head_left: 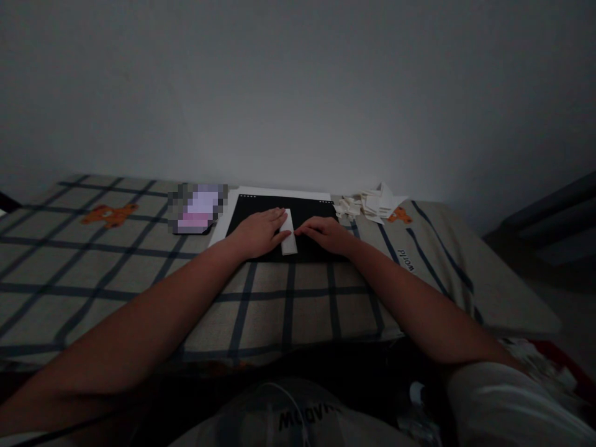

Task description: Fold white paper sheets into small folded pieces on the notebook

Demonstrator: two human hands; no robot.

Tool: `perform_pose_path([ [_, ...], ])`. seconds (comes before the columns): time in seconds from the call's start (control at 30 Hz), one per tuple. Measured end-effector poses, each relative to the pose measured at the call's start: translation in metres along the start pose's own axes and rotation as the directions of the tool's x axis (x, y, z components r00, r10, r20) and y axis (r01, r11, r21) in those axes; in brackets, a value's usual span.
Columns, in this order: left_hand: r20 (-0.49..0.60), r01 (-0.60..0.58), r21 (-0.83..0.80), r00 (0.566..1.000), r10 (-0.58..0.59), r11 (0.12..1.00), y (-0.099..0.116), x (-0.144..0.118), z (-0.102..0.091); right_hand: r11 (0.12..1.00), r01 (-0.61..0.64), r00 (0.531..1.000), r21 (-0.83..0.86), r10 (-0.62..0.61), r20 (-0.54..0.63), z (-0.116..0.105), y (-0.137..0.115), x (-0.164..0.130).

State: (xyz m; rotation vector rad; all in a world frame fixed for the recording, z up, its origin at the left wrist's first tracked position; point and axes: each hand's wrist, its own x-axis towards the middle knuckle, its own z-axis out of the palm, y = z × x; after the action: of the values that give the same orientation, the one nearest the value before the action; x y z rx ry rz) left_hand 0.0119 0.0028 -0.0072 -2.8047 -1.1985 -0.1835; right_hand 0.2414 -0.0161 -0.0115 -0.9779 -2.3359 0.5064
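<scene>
A narrow folded strip of white paper (pixel 289 242) lies upright in view on a black board (pixel 251 211) with small holes along its far edge. My left hand (pixel 261 233) rests flat over the strip's left side, fingers stretched out and thumb across the paper. Close to the strip's right edge is my right hand (pixel 326 233), its thumb and index finger pinched together. Whether anything is between those fingertips is too small to tell. White sheets (pixel 222 218) stick out from under the board at the left and back.
Left of the board lies a pixelated phone-like object (pixel 198 208). Folded white paper pieces (pixel 379 203) are heaped at the right. A checked cloth (pixel 307 310) covers the table, against a grey wall (pixel 298 93). A red container (pixel 554 360) with paper pieces stands low at the right.
</scene>
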Motion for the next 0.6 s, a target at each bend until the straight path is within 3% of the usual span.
perform_pose_path([
  [0.6,0.038,0.021,0.020,0.999,-0.022,1.000,0.0076,-0.0009,-0.0025,1.000,0.004,1.000,0.007,-0.004,-0.006,0.0014,0.0028,-0.0002],
])
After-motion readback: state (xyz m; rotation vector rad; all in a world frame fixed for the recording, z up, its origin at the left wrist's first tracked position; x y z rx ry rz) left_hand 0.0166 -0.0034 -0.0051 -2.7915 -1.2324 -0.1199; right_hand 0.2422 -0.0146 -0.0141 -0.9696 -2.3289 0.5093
